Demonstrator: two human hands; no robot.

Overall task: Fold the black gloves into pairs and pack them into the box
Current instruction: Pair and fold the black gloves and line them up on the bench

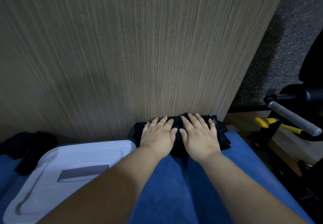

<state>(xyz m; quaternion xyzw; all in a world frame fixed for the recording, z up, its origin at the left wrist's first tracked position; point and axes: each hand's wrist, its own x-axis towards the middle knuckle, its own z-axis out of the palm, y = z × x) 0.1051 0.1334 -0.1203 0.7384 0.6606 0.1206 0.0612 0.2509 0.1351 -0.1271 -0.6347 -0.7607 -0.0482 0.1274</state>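
view: head camera, looking down. clock directions are read from the middle of the frame.

- black gloves (221,133): a bundled stack at 5 o'clock, on the far edge of the blue cloth (174,188), up against the wood panel (139,49). small white lettering shows on the cuff end; too small to read.
- left hand (158,136): palm down on the left half of the stack. fingers straight, slightly spread, pressing flat. nothing pinched.
- right hand (199,134): palm down on the right half, same posture. the two thumbs lie close together over the middle of the stack.
- white box (97,146): at 7 o'clock, just beside the left wrist. only a flat top face with a grey label shows; cannot tell whether it is open.
- second black heap (26,146): at 8 o'clock, beyond the box, loose. probably gloves not yet paired.
- off the cloth at 4 o'clock: a yellow tool (262,121) and a grey bar (293,118). neither is part of the task.

step in hand (judgement): flattening a folded pair; packing not begun for this one.

next move (judgement): fingers must curl under both ends so the fold holds, then carry the stack toward 7 o'clock. if the box is lidded, one hand must free up first. soft knit will spring open if let go early.
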